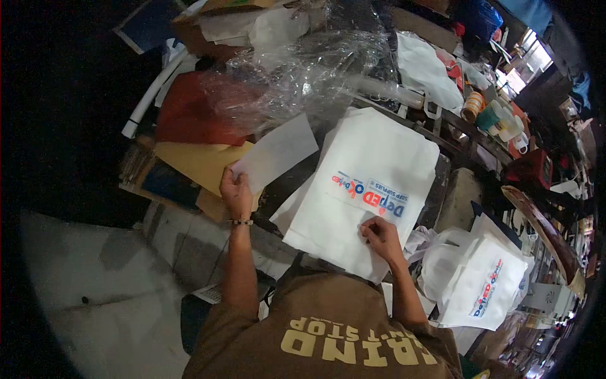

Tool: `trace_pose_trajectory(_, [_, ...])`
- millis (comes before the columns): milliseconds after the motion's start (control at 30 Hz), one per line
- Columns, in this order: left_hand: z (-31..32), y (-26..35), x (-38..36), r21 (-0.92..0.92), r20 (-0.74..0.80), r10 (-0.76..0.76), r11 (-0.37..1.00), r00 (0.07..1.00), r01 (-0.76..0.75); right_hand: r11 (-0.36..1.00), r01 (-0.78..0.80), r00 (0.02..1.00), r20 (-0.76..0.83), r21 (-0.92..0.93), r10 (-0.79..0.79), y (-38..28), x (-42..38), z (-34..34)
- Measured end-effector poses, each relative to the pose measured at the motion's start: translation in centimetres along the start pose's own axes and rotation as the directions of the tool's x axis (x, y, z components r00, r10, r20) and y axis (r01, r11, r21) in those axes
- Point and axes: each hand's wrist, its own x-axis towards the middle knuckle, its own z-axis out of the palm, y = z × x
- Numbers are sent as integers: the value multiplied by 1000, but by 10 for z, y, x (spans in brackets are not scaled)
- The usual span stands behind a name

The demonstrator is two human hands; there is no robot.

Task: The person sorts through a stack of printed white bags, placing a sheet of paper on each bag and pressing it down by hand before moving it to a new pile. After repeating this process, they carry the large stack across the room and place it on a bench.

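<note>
My left hand [236, 193] is closed on the near left edge of a white sheet [283, 150], which tilts up over a yellow envelope-like sheet [199, 165]. In front of me lies a stack of white printed bags or cloths [385, 142], its top piece bearing a red and blue "DepED" print. My right hand [380, 239] rests at the lower part of that stack, just below the print. Its fingers are curled with thumb and forefinger together, and whatever may be between them is hidden.
Clear plastic wrap [309, 76] is heaped behind the stack, beside a dark red sheet [196, 110]. On the right lie more printed white pieces [489, 281]. Cups [495, 117] and a tape roll [473, 106] stand at the back right. A white tube [151, 95] leans at left.
</note>
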Motion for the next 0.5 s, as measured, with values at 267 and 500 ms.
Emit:
trace_pose_trajectory(267, [-35, 5, 17, -52, -102, 38, 998, 994, -44, 991, -132, 990, -43, -3, 132, -6, -2, 0])
trace_pose_trajectory(500, [-16, -53, -20, 488, 88, 221, 841, 971, -235, 994, -29, 999, 12, -101, 31, -92, -6, 5])
